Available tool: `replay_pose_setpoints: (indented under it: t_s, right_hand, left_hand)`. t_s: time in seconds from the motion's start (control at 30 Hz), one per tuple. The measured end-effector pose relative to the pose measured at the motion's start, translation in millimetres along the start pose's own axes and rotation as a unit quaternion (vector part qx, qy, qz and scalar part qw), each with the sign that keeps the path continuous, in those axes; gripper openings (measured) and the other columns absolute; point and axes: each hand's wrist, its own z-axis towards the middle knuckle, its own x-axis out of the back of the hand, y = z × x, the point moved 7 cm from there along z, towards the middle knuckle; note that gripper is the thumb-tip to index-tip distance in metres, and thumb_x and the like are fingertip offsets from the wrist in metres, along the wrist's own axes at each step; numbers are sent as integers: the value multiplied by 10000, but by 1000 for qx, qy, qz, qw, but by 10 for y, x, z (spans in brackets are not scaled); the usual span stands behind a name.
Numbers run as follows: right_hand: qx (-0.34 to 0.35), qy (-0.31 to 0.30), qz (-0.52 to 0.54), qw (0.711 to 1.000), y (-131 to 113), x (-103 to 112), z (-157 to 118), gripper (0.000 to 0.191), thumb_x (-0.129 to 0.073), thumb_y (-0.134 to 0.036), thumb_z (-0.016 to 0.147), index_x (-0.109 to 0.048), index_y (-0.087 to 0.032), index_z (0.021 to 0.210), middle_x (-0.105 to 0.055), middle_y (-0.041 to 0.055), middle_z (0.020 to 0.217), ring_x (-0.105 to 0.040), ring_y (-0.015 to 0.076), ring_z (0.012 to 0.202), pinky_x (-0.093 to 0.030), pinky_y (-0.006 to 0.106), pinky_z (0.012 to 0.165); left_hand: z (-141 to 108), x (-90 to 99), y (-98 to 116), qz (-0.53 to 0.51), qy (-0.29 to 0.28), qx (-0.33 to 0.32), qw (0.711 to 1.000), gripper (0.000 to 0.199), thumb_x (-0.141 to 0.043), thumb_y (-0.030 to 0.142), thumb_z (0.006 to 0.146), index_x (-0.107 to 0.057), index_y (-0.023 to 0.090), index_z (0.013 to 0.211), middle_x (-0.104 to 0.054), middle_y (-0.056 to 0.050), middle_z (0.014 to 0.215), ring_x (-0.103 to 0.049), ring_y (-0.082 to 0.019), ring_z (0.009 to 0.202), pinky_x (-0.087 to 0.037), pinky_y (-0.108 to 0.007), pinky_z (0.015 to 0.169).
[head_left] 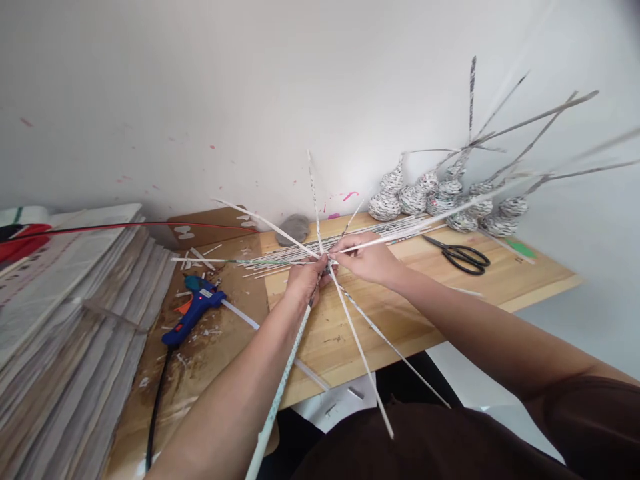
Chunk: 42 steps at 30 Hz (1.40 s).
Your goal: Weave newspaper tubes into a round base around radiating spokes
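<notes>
Several thin rolled-paper sticks (pixel 353 328) spread outward like spokes from a small hub in front of me. My left hand (pixel 305 281) is closed on the hub from the left, thumb on top. Just right of it, my right hand (pixel 367 259) pinches a long white paper stick (pixel 430 219) near the hub; this stick runs up to the right and blurs toward its far end. The two hands nearly touch. Behind them lies a bundle of loose paper sticks (pixel 273 255) across the wooden board.
A blue glue gun (pixel 193 310) lies left, its black cord below. Stacked newspapers (pixel 80 300) stand far left. Black scissors (pixel 463 257), woven paper gourd shapes (pixel 385 203) and a green piece (pixel 521 249) are at right. A grey round object (pixel 293 229) sits by the wall.
</notes>
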Motion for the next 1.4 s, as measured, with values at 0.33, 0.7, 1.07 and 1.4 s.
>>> replay_pose_setpoints:
  t_s: [0.33,0.7,1.07,1.4]
  right_hand:
    - [176,-61,-119,975,-119,15,-183,205,-557,-244,897,-757,-203,914,-737,45,833,-647,146,754,-433,234,694]
    - [196,-65,-149,967,-118,70,-254,242,-532,-256,908,-753,-220,1000,-746,51,871,-652,163,777,-449,255,701]
    - [-210,-50,178,960,248,165,-271,305,-629,-455,851,-729,-167,834,-730,56,828,-622,144,684,-501,240,595]
    - [-458,-88,403,788,219,-2,-712,364,-395,-363,965,-631,-193,1183,-737,89,877,-680,167,658,-553,291,625]
  left_hand:
    - [-7,-40,-16,-1,-17,3,1000,226,-841,194,643,-630,135,695,-646,-20,651,-633,-121,618,-547,-228,634]
    - [-79,-96,25,-3,-35,0,999,239,-842,181,634,-626,130,723,-651,-17,658,-624,-115,579,-551,-224,588]
    - [-14,7,-3,36,8,-23,999,267,-846,229,584,-604,147,663,-643,0,639,-595,-107,561,-500,-216,542]
    - [-4,-15,0,11,-3,-68,998,331,-869,277,543,-600,171,705,-633,19,630,-585,-110,537,-442,-216,523]
